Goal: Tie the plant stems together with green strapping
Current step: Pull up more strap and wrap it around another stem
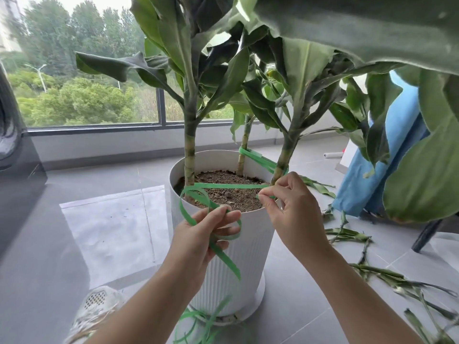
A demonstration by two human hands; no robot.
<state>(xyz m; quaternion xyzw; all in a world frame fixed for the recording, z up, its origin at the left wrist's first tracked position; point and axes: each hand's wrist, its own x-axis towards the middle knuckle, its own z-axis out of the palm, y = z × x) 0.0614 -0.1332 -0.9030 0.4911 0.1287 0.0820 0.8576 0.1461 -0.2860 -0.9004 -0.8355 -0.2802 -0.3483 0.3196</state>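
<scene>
The flat green plastic strapping (231,186) is pinched by the right hand (290,212) and the left hand (198,234). Beyond the fingers two banded stems (285,150) are bound; one apparently remains.

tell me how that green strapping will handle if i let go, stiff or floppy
Probably springy, not limp: the green strapping holds open curves around the left hand instead of draping. Likely light: the span to the right hand runs nearly straight with little sag. It looks smooth and flat, so it may slip unless pinched firmly.
</scene>
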